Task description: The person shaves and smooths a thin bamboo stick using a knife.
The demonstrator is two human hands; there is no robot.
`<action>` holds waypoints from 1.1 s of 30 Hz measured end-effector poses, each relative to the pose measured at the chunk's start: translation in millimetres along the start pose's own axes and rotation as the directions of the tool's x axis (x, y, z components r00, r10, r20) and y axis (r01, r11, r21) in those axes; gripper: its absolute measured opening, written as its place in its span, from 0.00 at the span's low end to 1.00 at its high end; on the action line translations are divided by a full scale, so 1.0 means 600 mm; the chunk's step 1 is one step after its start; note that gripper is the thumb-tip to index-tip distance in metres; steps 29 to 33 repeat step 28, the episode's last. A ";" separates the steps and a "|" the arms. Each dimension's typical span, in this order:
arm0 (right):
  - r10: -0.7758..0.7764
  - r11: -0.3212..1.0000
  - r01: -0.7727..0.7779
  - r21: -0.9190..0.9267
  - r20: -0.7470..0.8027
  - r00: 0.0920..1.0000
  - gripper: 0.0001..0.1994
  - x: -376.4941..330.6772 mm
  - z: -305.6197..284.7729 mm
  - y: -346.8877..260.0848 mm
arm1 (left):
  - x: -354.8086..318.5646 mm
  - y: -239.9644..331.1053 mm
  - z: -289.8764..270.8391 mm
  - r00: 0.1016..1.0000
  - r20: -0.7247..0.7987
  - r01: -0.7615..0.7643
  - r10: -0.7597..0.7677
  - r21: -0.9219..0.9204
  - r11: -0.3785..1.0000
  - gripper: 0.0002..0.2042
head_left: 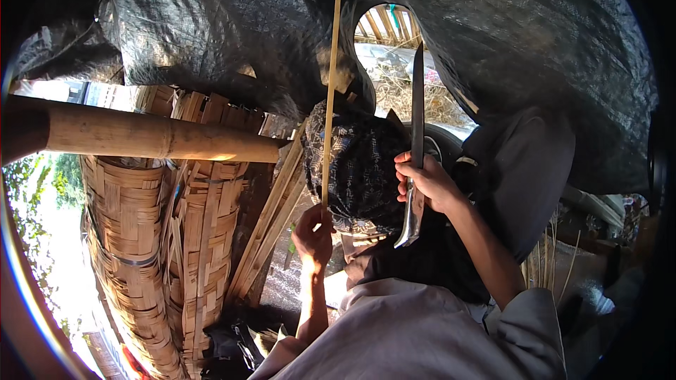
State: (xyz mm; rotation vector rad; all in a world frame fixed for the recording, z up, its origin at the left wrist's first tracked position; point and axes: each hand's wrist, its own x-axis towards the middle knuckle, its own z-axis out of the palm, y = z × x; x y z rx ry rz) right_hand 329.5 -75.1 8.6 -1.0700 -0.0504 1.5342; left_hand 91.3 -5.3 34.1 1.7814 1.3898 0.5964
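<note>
My left hand (314,238) is closed at the lower end of a long, thin bamboo strip (331,91), pinching it between thumb and fingers. The strip stands nearly upright in view, its far end reaching up in front of the dark sheeting. In my right hand (431,181) is a long knife (418,105), gripped around its middle part, the dark narrow blade pointing away from me and the shiny handle end below my fingers. Knife and strip are apart, roughly side by side. Between them lies a dark patterned cloth (355,169); what is under it is hidden.
Dark plastic sheeting (204,35) hangs across the far side. A thick bamboo pole (162,132) juts in from the left, above tall woven bamboo baskets (130,239). Split bamboo slats (267,239) lean beside my left hand. Thin sticks (546,260) stand at the right.
</note>
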 end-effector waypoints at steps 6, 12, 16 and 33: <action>0.033 0.998 -0.034 0.044 0.029 0.999 0.10 -0.006 0.005 0.000 | 0.010 0.003 0.021 1.000 0.015 -0.019 0.020 -0.065 0.998 0.10; -0.073 0.988 0.098 -0.122 0.199 0.977 0.20 -0.037 0.004 -0.014 | 0.008 0.019 -0.005 0.965 0.210 0.245 -0.159 -0.499 0.831 0.13; -0.178 0.877 0.273 -0.395 0.261 0.949 0.26 -0.053 -0.012 -0.010 | -0.004 -0.005 -0.019 0.913 0.337 0.382 -0.228 -0.515 0.767 0.12; -0.120 0.855 0.155 -0.495 0.103 0.987 0.15 -0.038 -0.017 0.004 | -0.013 0.010 -0.009 0.839 0.532 0.454 -0.115 -0.569 0.685 0.20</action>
